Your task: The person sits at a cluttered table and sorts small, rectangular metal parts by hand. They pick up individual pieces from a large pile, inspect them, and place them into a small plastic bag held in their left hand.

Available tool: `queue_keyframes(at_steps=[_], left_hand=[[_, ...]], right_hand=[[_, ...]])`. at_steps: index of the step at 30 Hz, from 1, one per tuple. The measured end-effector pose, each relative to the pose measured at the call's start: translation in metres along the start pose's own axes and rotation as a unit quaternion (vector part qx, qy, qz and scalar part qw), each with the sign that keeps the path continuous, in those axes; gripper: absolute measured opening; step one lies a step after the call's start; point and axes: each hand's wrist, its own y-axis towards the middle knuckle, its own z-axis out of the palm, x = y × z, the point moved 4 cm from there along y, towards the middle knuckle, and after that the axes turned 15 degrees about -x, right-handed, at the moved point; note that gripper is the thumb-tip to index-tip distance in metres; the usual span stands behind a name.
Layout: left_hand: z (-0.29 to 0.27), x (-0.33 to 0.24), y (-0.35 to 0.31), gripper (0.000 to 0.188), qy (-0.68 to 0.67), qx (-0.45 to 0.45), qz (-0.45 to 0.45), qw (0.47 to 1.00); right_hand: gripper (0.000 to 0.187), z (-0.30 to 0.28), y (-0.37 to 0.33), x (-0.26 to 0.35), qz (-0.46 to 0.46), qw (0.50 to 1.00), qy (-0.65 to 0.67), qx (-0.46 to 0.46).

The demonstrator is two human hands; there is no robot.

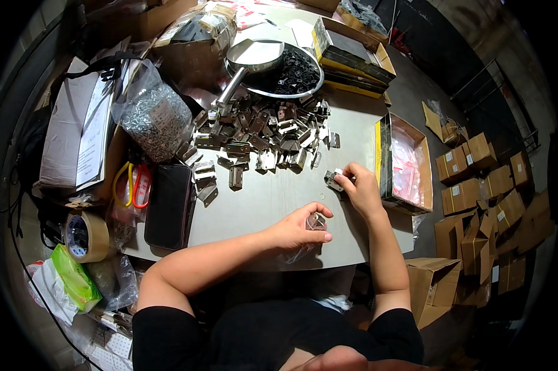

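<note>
My left hand is curled around a small clear plastic bag near the table's front edge, its mouth held between thumb and fingers. Loose plastic hangs below the palm. To the right and farther in, my right hand pinches a small silvery metal bracket against the tabletop. Its far side is partly covered by my fingers. Beyond both hands lies a heap of similar metal brackets, some shiny, some brownish. A few stray ones rest at the heap's left end.
Behind the heap, a steel bowl holds black parts and a metal scoop. A carton of clear bags stands at right. On the left are a dark case, scissors, packing tape and a bag of screws.
</note>
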Motion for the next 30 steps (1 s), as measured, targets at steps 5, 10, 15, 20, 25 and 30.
queue_keyframes(at_steps=[5,10,15,20,25,30], left_hand=[[0.0,0.001,0.001,0.05,-0.001,-0.003,0.002,1.0],[-0.001,0.001,0.001,0.05,-0.008,-0.003,-0.003,1.0],[0.001,-0.003,0.0,0.05,-0.015,-0.007,-0.001,1.0],[0.001,-0.004,-0.001,0.049,-0.014,-0.009,0.002,1.0],[0.0,-0.002,0.0,0.049,-0.015,-0.013,-0.004,1.0],[0.001,-0.003,0.0,0.048,-0.016,-0.011,-0.013,1.0]], right_hand=[[0.022,0.003,-0.006,0.009,-0.024,0.994,0.053,0.092],[0.019,0.008,-0.01,0.018,-0.114,0.992,0.02,0.058],[0.017,0.005,-0.01,0.015,0.011,0.993,0.087,0.074],[0.021,0.0,-0.003,0.007,0.114,0.976,0.165,0.084],[0.024,-0.002,0.006,0.014,0.068,0.984,0.102,0.129],[0.024,0.009,0.007,0.014,0.049,0.977,0.106,0.177]])
